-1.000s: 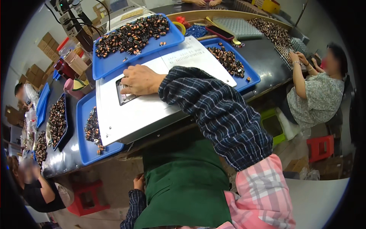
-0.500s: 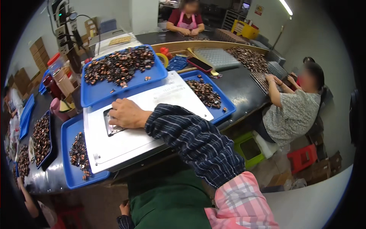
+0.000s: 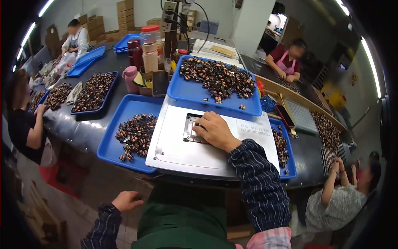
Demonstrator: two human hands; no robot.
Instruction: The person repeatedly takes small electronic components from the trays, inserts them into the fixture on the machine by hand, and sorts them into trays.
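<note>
My right hand (image 3: 215, 129) rests over a dark-framed recess (image 3: 188, 133) in a silver metal plate (image 3: 174, 155). Its fingers are bent down and closed at a small part there, which they mostly hide. Low on the left, my left hand (image 3: 127, 201) hangs in front of the table edge, thumb and fingers apart, holding nothing. Behind the plate, a blue tray (image 3: 190, 93) carries a heap of small black parts with copper-coloured windings (image 3: 219, 79). Left of the plate, another blue tray (image 3: 112, 139) has more of these parts (image 3: 139, 133); a third blue tray (image 3: 290, 166) lies to the right.
Bottles (image 3: 150, 56), a pink cup (image 3: 131, 79) and a small box (image 3: 160, 83) stand at the back left. A dark tray of parts (image 3: 93, 93) lies beyond. A phone (image 3: 285, 116) is at right. Co-workers sit around the dark table (image 3: 78, 128); a red stool (image 3: 64, 176) stands below.
The view has swung left, shifting the table rightward in the picture. My left hand has risen into fuller view at lower left. My right hand is still at the recess in the plate.
</note>
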